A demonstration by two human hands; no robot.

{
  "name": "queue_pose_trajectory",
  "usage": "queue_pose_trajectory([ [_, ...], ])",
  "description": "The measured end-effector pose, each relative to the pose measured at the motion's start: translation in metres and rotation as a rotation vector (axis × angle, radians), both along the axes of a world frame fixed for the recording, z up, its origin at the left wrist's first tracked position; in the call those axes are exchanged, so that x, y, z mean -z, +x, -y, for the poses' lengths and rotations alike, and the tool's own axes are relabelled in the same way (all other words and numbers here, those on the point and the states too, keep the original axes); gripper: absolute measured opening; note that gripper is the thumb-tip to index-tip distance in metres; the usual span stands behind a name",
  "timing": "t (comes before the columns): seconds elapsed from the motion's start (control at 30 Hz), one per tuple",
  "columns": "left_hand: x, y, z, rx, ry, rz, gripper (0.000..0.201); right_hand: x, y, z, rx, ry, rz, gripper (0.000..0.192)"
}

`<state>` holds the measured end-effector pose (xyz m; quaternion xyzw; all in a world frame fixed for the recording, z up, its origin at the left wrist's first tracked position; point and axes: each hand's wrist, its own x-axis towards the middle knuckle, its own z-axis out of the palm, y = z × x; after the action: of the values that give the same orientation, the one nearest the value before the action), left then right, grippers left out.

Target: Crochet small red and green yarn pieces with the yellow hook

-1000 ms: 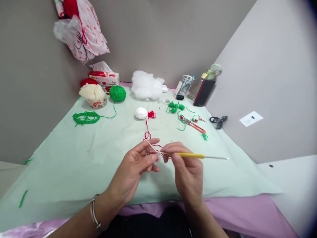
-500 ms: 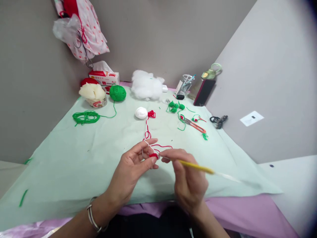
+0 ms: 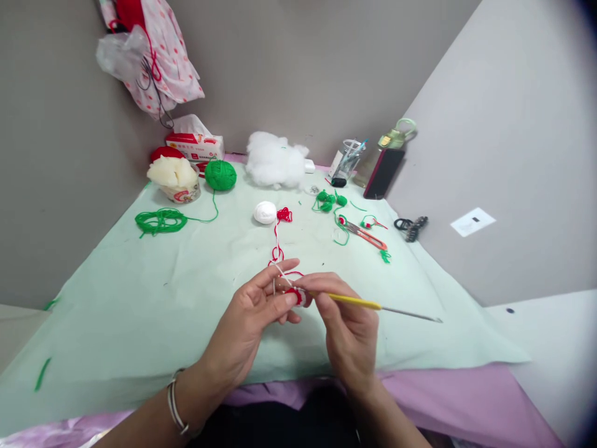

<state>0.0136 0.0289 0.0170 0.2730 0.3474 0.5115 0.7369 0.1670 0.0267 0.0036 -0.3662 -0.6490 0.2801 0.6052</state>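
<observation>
A small red crochet piece (image 3: 293,295) sits pinched at the fingertips of the left hand (image 3: 254,320), low over the near middle of the worktop (image 3: 116,311), with red yarn (image 3: 278,239) and a white strand running from it up over the left forefinger and away across the cloth toward a small white yarn ball (image 3: 265,212). The right hand (image 3: 347,330) is closed around a yellow-handled crochet hook (image 3: 368,304), its working end at the red piece and its bare metal shaft pointing off to the right. This looks like a stitch in mid-round; the next move, as I judge it, calls for steady yarn tension from the left forefinger and a small turn of the hook (the hook tip itself is too small to make out). Farther out, a printed cup (image 3: 180,191) at the back left holds a cream-coloured mound of soft material, with a green yarn ball (image 3: 220,175) just beside it. A clear cup (image 3: 347,158) at the back right holds what look like pens or tools. A heap of white stuffing (image 3: 275,160) lies loose between them, in no container.
</observation>
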Motion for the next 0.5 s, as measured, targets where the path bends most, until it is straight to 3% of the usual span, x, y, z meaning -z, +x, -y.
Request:
queue_pose_trajectory([
  [0.1,0.002,0.004,0.0,-0.015,-0.002,-0.002,0.041,0.008,-0.001,0.002,0.105,0.16,0.203,0.03],
  [0.2,0.005,0.002,-0.003,0.053,-0.102,0.101,0.04,0.013,0.002,0.004,0.185,0.308,0.358,0.035],
  [0.27,0.005,-0.002,-0.005,0.062,-0.165,0.163,0.036,0.011,0.004,0.002,0.179,0.229,0.246,0.029],
  [0.37,0.002,-0.005,-0.006,0.004,-0.158,0.169,0.037,0.004,0.005,-0.001,0.091,-0.019,-0.074,0.021],
  [0.5,-0.001,-0.002,-0.002,-0.022,-0.061,0.058,0.041,0.001,0.002,-0.004,-0.033,-0.111,-0.11,0.017],
])
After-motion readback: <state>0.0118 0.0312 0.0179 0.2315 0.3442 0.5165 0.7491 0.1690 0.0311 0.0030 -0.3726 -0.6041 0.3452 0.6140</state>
